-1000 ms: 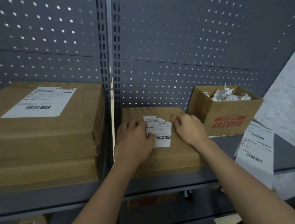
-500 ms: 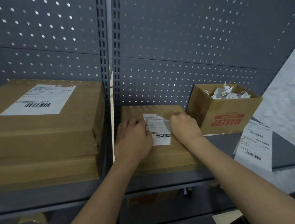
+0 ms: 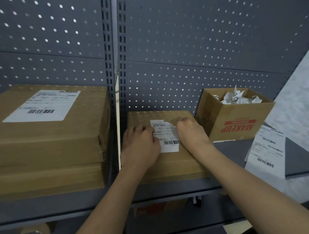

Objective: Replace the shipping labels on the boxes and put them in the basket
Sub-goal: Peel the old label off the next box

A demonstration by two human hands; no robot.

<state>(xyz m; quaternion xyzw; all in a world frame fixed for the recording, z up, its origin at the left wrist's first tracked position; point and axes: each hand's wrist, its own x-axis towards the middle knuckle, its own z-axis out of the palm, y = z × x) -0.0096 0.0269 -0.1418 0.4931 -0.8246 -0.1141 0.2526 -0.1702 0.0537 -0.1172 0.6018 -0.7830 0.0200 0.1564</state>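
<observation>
Both bare forearms reach from the near edge toward the far middle, drawing closer together. The left hand point(image 3: 140, 147) lies palm down, fingers bent, with fingertips and thumb on the left edge of the label point(image 3: 166, 135); whether it grips cannot be told. The right hand point(image 3: 190, 133), fingers curled tight, pinches the label's far right corner.

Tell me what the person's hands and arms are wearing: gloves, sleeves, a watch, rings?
The left hand and right hand are bare: no gloves. No watch, band or bracelet shows at either wrist, and no ring on the fingers in view, though several fingertips are hidden. The left forearm and right forearm are uncovered to the frame edge; no sleeve appears.
</observation>
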